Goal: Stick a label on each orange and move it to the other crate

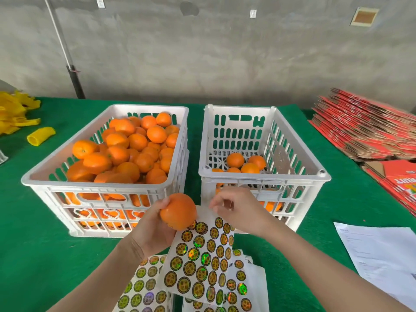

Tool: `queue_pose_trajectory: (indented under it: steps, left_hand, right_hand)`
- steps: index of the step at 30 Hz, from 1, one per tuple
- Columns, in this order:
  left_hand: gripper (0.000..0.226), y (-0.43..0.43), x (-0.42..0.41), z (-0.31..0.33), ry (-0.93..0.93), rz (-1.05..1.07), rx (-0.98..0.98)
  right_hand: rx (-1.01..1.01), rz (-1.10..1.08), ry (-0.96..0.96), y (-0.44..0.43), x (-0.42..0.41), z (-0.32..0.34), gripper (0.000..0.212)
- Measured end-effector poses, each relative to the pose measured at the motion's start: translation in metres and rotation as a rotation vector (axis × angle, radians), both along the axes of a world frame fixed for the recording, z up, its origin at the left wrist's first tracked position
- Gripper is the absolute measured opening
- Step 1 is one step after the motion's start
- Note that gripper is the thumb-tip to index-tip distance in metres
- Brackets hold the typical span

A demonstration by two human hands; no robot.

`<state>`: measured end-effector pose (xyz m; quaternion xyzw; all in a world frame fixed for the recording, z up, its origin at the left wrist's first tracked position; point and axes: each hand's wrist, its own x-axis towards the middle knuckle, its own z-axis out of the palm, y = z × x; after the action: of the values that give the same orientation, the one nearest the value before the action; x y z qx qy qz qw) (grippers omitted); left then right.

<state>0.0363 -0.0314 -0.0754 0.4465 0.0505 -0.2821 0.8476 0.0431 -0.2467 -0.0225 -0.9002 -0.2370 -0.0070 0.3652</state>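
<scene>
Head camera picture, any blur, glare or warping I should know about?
In the head view, light is soft and even; the right hand is slightly motion-blurred; the label sheet shows rainbow glints; wide-angle distortion splays the full crate.

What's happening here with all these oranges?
A person is sticking labels on fruit. The left hand grips one round orange over a white sheet of round shiny stickers; the right hand curls its fingers at the sheet's top edge. The left white plastic crate is heaped with oranges; the right white plastic crate holds only a few.
</scene>
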Motion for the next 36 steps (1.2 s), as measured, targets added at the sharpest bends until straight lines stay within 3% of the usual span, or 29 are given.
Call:
queue_pose_trajectory:
  steps: [8,14,17,20,28,32,36]
  left_hand:
    - [0.108,-0.001,0.000,-0.001,0.041,0.008,-0.017]
    - [0.110,0.005,0.003,-0.002,0.030,0.029,-0.041]
    - [0.112,0.006,0.004,-0.003,0.032,0.026,-0.038]
    - [0.110,0.005,0.004,-0.002,0.029,0.001,-0.020]
    - [0.109,0.000,0.005,0.001,-0.004,-0.013,0.027]
    - [0.112,-0.001,0.004,0.001,0.000,-0.025,0.041]
    - [0.117,-0.003,0.004,-0.001,0.003,-0.050,0.075]
  right_hand:
    - [-0.182,0.157,0.080,0.007,-0.006,-0.009,0.031]
    - [-0.016,-0.023,0.165,-0.006,0.013,0.001,0.025]
    - [0.005,0.014,0.235,-0.011,0.016,0.006,0.023]
    - [-0.022,0.078,0.167,-0.003,0.010,0.011,0.013]
    - [-0.368,0.149,0.024,0.020,-0.009,0.005,0.030]
    - [-0.373,0.131,0.002,0.019,-0.010,0.000,0.022]
    - [-0.222,0.096,0.087,0.016,-0.007,-0.005,0.004]
